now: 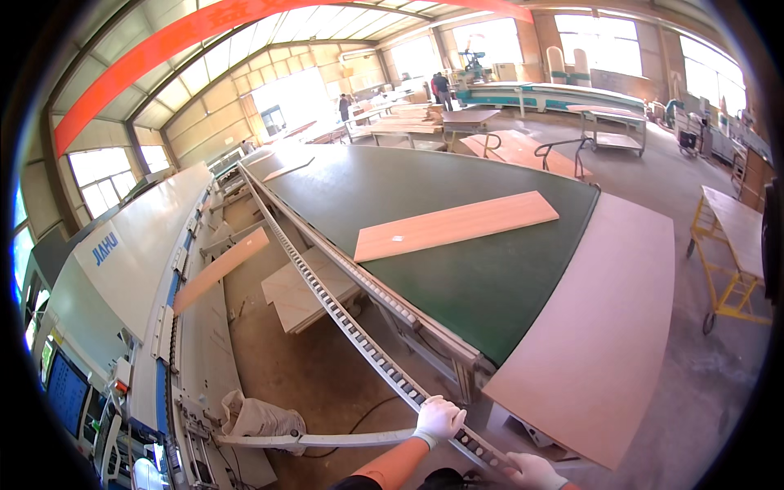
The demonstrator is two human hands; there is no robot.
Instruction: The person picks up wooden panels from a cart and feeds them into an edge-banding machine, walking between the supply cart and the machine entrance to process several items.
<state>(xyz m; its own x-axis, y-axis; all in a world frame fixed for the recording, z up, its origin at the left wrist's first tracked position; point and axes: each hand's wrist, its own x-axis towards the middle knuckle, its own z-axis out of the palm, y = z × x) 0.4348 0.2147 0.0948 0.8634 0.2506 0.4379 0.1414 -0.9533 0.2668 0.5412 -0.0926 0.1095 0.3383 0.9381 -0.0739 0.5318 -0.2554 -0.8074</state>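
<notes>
White gloves on a long metal roller rail

Gloved in white, the left hand (439, 418) is closed over the long, narrow metal rail lined with small rollers (354, 331), low in the frame. The right hand (535, 471) has its fingers against the rail's near end, at the lower edge; how tightly they are curled I cannot tell. From there the rail slants toward the upper left, along a green-topped conveyor table (498, 286).

Across the lower left a pale metal arm (359, 438) reaches in, with a crumpled whitish sack (260, 416) beside it. Pale flat panels (306, 290) lie stacked low, left of centre, behind the rail. A wood-toned strip (220, 271) leans out from the long white machine (139, 245) filling the left side.

On the green surface rests an orange-brown wooden board (457, 226); a broad pinkish-brown panel (600, 327) adjoins its right end. At the right edge stands a yellow-framed cart (739, 233) on a grey floor (719, 359). A red banner (122, 82) spans the upper left, and a dark-clothed person (443, 88) stands at upper centre, near bright windows.
</notes>
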